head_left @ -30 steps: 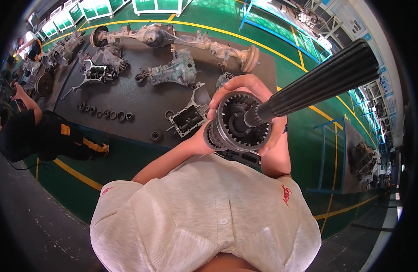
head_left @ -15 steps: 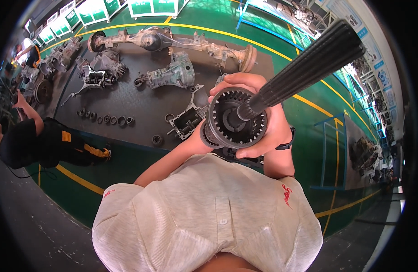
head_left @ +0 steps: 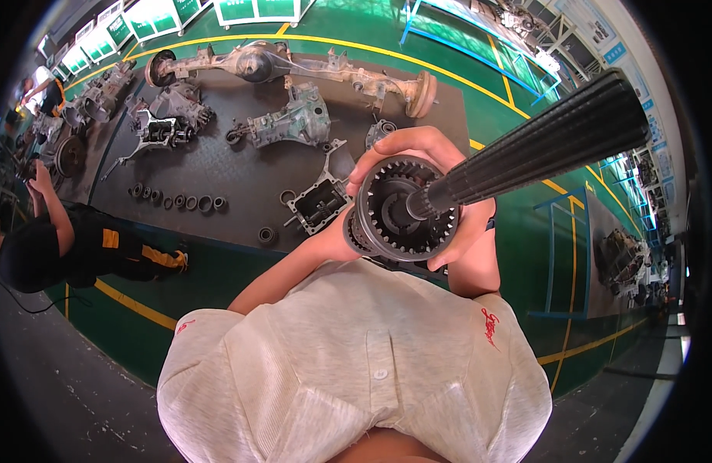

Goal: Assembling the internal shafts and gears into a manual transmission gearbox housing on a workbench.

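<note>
The shaft (head_left: pixel 549 147) is a dark splined bar whose long axis runs from the middle of the view up and to the right. Its blunt end points at the camera and looms large at the upper right, and its narrow end sits in the hub of the gear (head_left: pixel 406 210). The gear is a toothed ring with its open face turned up toward the head, held in front of the chest above the pale shirt (head_left: pixel 356 370).

The left hand (head_left: pixel 406 147) wraps over the far rim of the gear, fingers curled closed on it. The right hand (head_left: pixel 468 231) cups the near right rim, fingers bent around the edge. The palms and most fingertips lie behind the gear, so the exact grip underneath cannot be made out. The lower part of the shaft below the gear is hidden too.

On the floor beyond, a dark mat (head_left: pixel 240 177) carries parts. A long axle (head_left: pixel 294 65) lies across its far edge, and a gearbox (head_left: pixel 290 123) lies nearer. An open housing (head_left: pixel 321 204) sits just left of the gear, its contents too small to tell. A row of small rings (head_left: pixel 178 199) lies to the left. At the far left a person in black (head_left: pixel 70 247) crouches, partly cut off by the rim. The view's edge is dark and bends the yellow floor lines.
</note>
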`<state>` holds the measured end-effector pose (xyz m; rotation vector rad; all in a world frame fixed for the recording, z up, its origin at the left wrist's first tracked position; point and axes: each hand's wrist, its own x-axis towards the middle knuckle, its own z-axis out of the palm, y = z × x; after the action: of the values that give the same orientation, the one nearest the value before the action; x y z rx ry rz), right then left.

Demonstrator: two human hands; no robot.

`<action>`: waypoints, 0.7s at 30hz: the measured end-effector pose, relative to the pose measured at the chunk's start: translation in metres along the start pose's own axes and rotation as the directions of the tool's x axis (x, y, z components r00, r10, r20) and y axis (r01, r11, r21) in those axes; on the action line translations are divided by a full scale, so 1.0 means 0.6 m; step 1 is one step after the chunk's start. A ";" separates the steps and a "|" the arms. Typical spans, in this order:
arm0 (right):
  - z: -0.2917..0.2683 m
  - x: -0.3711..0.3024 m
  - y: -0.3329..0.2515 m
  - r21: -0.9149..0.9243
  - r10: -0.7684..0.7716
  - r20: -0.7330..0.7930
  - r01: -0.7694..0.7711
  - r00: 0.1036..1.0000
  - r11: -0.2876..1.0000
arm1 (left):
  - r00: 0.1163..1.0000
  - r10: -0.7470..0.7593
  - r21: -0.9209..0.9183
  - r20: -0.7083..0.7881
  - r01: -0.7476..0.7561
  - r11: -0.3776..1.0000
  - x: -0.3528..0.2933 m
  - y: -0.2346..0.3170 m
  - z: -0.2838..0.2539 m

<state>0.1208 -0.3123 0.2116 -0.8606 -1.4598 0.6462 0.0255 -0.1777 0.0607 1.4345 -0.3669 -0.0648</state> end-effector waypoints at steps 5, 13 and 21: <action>0.006 -0.002 -0.008 -0.142 0.028 0.003 -0.027 1.000 0.989 | 1.000 0.015 0.004 -0.020 -0.015 1.000 -0.002 0.004 -0.001; 0.016 -0.011 -0.008 -0.299 -0.034 -0.096 0.003 0.995 0.954 | 0.996 0.046 -0.023 -0.082 -0.048 0.999 0.002 0.002 0.000; 0.060 -0.023 -0.013 -0.602 -0.130 -0.248 -0.048 0.960 0.797 | 0.992 0.065 -0.026 -0.111 -0.068 0.997 0.006 0.001 0.004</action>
<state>0.0833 -0.3242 0.2068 -1.3514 -1.4312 -0.0097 0.0283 -0.1807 0.0621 1.3887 -0.3216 0.0619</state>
